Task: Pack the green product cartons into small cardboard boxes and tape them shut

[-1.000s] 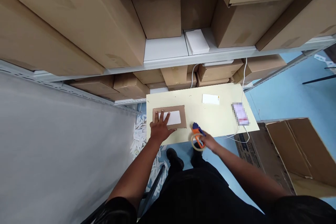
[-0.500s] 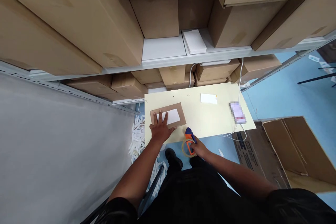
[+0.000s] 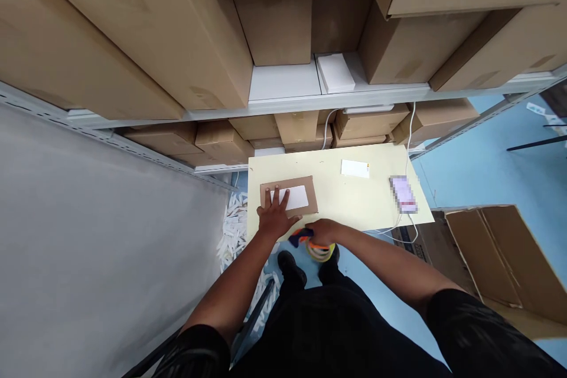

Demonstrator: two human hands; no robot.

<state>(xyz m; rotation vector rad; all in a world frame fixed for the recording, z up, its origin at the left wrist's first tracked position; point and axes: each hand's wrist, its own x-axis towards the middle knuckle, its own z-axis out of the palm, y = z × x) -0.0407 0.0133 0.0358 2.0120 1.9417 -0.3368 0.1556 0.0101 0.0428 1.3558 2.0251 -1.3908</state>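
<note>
Head view: looking down on pale yellow table (image 3: pixel 354 204) set against shelving stacked with cardboard boxes (image 3: pixel 133 41).
Left hand (image 3: pixel 274 217): open, fingers spread, pressed flat on brown cardboard mailer (image 3: pixel 312 198); fingertips reach its white label (image 3: pixel 296 196).
Right hand (image 3: pixel 326 229): closed around orange-blue tape dispenser (image 3: pixel 303 240), at table's near edge, just beside left hand.
Tape roll (image 3: pixel 319 252): on dispenser, under right hand, hanging past table edge.
Far side of table: white card (image 3: pixel 355 168), phone (image 3: pixel 404 194) with cable, well apart from both hands.
Floor: paper strips (image 3: pixel 233 227) on left, flattened carton (image 3: pixel 500 248) on right.
</note>
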